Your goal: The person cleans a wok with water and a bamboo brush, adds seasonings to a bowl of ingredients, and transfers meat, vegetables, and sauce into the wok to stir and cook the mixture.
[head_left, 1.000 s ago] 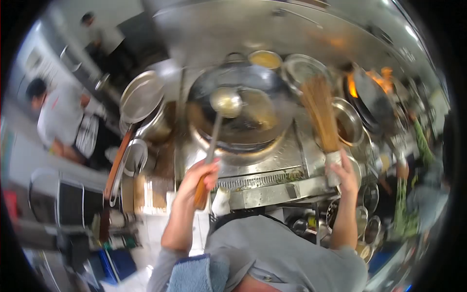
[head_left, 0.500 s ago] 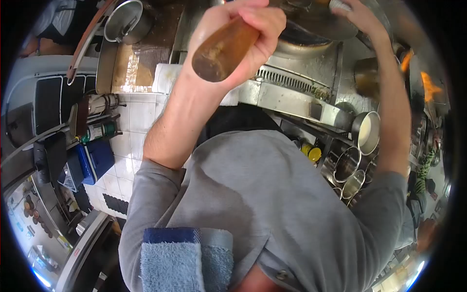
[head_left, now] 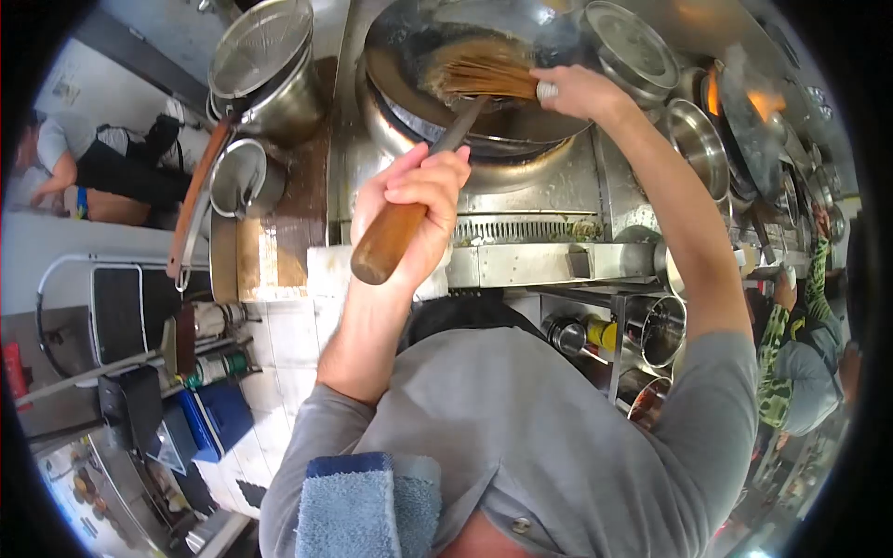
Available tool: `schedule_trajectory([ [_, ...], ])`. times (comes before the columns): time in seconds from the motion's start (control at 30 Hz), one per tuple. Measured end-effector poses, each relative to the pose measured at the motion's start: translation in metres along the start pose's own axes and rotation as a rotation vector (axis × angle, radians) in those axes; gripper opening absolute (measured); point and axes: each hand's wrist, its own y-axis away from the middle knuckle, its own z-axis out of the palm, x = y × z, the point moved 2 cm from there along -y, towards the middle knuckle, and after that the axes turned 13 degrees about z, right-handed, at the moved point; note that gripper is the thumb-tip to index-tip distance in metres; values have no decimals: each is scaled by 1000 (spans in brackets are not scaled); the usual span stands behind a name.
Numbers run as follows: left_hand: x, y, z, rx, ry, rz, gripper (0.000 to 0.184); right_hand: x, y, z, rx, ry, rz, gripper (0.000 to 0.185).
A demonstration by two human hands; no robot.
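My left hand [head_left: 416,209] is wrapped round a thick wooden handle [head_left: 391,244], its butt end towards me. A metal shaft runs from it to the wok [head_left: 409,37] on the burner. I cannot tell whether the shaft is fixed to the wok. My right hand [head_left: 581,91] is closed on a bamboo wok brush [head_left: 488,76], with something pale round the grip. The brush lies across the inside of the wok, bristles pointing left, over brownish wet liquid.
At left stand a tall steel pot [head_left: 288,98] with a strainer on top and a small steel pot [head_left: 249,177]. A round metal lid [head_left: 633,46] and a steel bowl [head_left: 698,144] are at right. Beyond them flames [head_left: 714,91] rise by another pan. A co-worker's patterned sleeve [head_left: 774,358] shows far right.
The view has shifted, showing more of the stove. My left hand and the handle are lower in view. The right hand, blurred at the top before, now shows clearly with the brush in the wok.
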Motion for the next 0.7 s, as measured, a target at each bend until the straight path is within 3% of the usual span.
schedule_trajectory([
  [0.13,7,-7,-2,4,-15,13,48,-15,21,-33,181,75,103,51],
  [0.2,4,-6,1,-2,-15,25,44,-4,7,-5,84,49,-71,49],
  [0.3,6,-15,-1,-15,-78,31,42,9,-8,-38,49,1,125,49],
  [0.37,16,-17,-3,43,-226,34,39,-7,6,-23,18,130,91,54],
  [0.4,27,-15,-1,33,-435,34,38,-8,26,-21,-34,21,-23,53],
  [0.43,35,-10,3,34,-679,23,33,12,-2,23,99,48,-176,49],
  [0.47,41,2,9,25,-973,58,29,25,-16,7,-20,200,-88,41],
  [0.5,47,11,18,3,-1316,99,25,49,-56,10,52,195,-122,35],
  [0.53,54,19,23,-22,-1671,132,21,52,10,-56,86,-79,141,31],
  [0.57,67,28,28,-65,-2001,155,19,63,15,-72,317,-105,175,29],
  [0.6,90,30,34,-67,-2478,24,21,79,32,-89,435,-192,208,28],
  [0.67,189,37,43,-503,-3398,191,39,106,15,-93,560,-485,300,41],
  [0.7,191,29,50,-521,-3504,267,36,103,57,-104,528,-680,268,54],
])
